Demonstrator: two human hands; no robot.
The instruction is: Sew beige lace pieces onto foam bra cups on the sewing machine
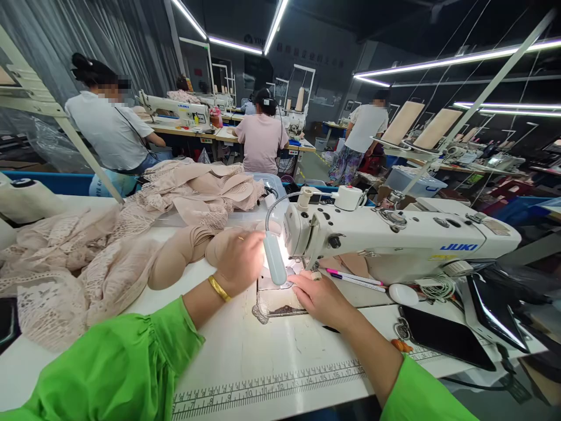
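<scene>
My left hand (242, 263), with a gold bracelet (219, 288) at the wrist, is raised at the left of the sewing machine's needle area. Its fingertips are lost in glare and behind the small lamp (275, 259). My right hand (322, 297) is low beside the needle plate (274, 282), fingers drawn together at the presser foot area. Whatever they pinch is too small or hidden to make out. The white JUKI sewing machine (407, 234) stands over the right hand. Left of my left hand lie stacked beige moulded cups (170, 260) and beige lace pieces (87, 275).
Right of the machine bed are pens (357, 279), a round white object (403, 294), a coiled cable (438, 287) and a black phone (447, 336). A printed ruler (272, 387) runs along the front edge. Thread cones (403, 123) stand behind. Several people work beyond.
</scene>
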